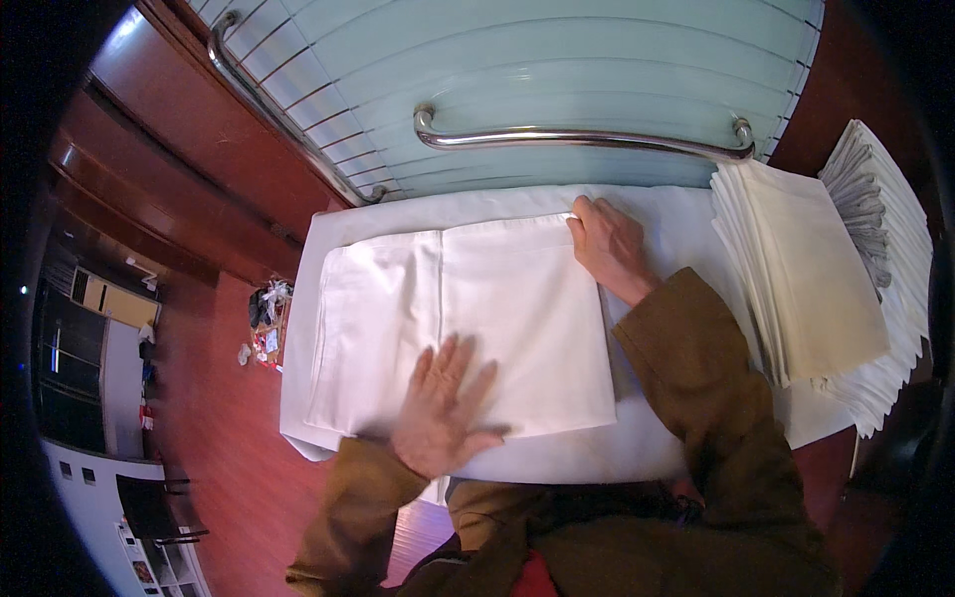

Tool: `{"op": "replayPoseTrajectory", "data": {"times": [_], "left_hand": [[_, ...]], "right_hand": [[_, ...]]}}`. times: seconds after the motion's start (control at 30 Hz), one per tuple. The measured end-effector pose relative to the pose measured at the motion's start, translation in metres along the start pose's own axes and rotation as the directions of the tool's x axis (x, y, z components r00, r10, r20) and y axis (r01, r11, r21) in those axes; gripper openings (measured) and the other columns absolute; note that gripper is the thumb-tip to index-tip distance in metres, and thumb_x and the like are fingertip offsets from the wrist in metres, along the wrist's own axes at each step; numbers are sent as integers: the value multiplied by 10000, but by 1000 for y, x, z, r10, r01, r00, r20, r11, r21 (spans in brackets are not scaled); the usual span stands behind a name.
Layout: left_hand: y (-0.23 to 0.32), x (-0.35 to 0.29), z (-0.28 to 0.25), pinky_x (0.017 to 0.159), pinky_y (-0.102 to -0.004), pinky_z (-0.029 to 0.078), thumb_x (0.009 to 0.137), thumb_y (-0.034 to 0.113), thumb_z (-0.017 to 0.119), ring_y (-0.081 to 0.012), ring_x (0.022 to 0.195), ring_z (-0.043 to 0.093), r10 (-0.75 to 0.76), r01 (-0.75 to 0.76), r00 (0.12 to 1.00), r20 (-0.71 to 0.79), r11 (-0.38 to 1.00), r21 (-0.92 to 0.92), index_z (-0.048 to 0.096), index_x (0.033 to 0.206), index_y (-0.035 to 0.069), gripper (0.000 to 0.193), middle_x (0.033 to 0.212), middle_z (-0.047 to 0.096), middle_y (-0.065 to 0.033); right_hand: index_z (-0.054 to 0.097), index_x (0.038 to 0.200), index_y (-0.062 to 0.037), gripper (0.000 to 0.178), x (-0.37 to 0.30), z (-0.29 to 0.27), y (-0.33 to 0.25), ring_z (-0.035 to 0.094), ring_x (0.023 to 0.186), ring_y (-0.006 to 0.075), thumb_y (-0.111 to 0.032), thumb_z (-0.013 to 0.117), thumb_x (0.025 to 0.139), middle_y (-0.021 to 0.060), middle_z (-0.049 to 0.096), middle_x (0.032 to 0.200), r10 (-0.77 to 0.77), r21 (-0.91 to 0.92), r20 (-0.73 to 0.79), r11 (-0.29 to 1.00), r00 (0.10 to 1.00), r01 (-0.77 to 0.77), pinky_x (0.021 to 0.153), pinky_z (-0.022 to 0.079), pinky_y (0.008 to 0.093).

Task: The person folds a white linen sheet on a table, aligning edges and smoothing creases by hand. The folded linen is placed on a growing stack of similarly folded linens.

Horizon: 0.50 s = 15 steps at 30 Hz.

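A folded white cloth (527, 318) lies on a table spread with a white cover (652, 438). A crease runs down the cloth from its far edge, left of its middle. My left hand (448, 413) rests palm down over the near part of the cloth, its fingers spread and slightly blurred. At the far right corner of the cloth, my right hand (609, 244) is closed, pinching the edge between thumb and fingers. Both forearms are in brown sleeves.
Stacks of folded white cloth (806, 269) stand at the table's right end, with greyish folded cloth (860, 199) among them. Metal grab bars (587, 139) are fixed to the tiled wall behind. Small items in a container (267, 323) sit left of the table, above a reddish floor (219, 398).
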<state>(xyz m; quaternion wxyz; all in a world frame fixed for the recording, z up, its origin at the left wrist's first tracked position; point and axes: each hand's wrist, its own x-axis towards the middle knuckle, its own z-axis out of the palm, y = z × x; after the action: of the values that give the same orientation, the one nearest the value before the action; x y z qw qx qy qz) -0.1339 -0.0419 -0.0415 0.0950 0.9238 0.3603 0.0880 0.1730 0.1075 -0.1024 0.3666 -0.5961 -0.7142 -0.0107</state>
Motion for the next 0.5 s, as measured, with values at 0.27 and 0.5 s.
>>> {"op": "replayPoseTrajectory", "data": {"times": [0.27, 0.5], "left_hand": [[31, -5, 5, 1211, -575, 165, 907, 610, 591, -436, 1510, 227, -76, 77, 997, -16, 997, 22, 403, 1537, 74, 847, 1618, 269, -245], [77, 18, 34, 1136, -679, 230, 865, 438, 695, -458, 1413, 396, -47, 50, 984, -172, 999, 13, 460, 1412, -90, 796, 1488, 432, -307]], "right_hand": [[549, 896, -58, 155, 2, 6, 5, 617, 728, 384, -157, 669, 889, 155, 608, 794, -43, 3, -84, 999, 996, 43, 631, 485, 500], [563, 910, -50, 152, 1, 7, 3, 635, 771, 390, -170, 655, 899, 171, 626, 825, 41, 0, -12, 999, 999, -41, 649, 494, 516]]}}
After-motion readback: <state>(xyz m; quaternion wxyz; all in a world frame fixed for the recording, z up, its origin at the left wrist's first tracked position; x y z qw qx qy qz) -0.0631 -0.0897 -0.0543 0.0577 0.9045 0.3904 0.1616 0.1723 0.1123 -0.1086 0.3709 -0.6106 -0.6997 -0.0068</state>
